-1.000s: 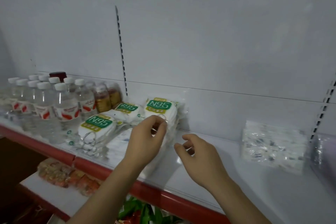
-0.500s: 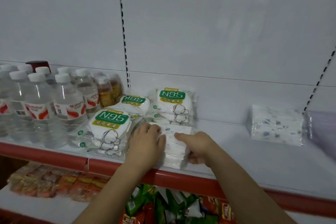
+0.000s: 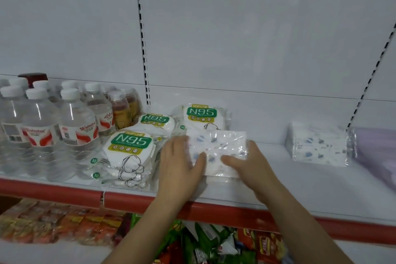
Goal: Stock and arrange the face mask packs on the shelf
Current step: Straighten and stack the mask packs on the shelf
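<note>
Lifted and tilted up since a half-second ago, the printed mask pack (image 3: 216, 152) now stands off its stack, clamped at either end by the left hand (image 3: 182, 165) and right hand (image 3: 246, 167), just right of the N95 packs (image 3: 128, 152); placement likely follows.
</note>
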Motion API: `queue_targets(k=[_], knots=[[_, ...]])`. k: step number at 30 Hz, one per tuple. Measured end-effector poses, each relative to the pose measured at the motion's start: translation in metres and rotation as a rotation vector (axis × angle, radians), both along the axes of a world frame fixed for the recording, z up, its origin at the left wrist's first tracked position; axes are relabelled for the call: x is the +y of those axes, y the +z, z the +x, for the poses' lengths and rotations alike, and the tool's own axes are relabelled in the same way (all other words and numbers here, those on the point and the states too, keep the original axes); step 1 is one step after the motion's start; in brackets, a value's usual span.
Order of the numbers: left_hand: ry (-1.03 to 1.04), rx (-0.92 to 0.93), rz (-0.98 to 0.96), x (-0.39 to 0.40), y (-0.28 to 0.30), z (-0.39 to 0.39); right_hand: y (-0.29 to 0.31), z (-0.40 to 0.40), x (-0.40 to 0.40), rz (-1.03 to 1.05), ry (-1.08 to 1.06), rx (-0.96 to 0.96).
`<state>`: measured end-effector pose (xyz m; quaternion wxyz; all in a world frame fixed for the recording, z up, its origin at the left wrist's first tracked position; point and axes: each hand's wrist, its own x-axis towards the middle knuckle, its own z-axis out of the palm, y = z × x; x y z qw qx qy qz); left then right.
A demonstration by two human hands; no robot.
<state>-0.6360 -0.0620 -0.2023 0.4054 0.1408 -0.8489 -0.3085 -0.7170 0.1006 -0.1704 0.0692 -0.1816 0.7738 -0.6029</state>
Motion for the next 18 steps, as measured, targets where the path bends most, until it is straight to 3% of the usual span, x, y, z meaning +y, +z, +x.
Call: queue_targets(k=[4, 6, 13, 16, 18], knots=[[-0.268, -0.080, 0.545, 0.016, 0.021, -0.011, 0.018, -0.001, 0.059, -0.080, 0.058, 0.187], [-0.457, -0.188, 0.683, 0.025, 0.023, -0.019, 0.018, -0.004, 0.087, -0.028, 0.067, 0.216], [-0.684, -0.386, 0.643, 0.072, 0.004, -0.050, -0.008, -0.031, 0.148, 0.196, 0.058, 0.150], [-0.696, -0.359, 0.648, 0.085, 0.003, -0.058, -0.014, -0.038, 0.154, 0.105, 0.052, 0.100], [-0.699, -0.306, 0.763, 0.090, 0.001, -0.063, -0.017, -0.044, 0.154, 0.075, 0.042, 0.080]])
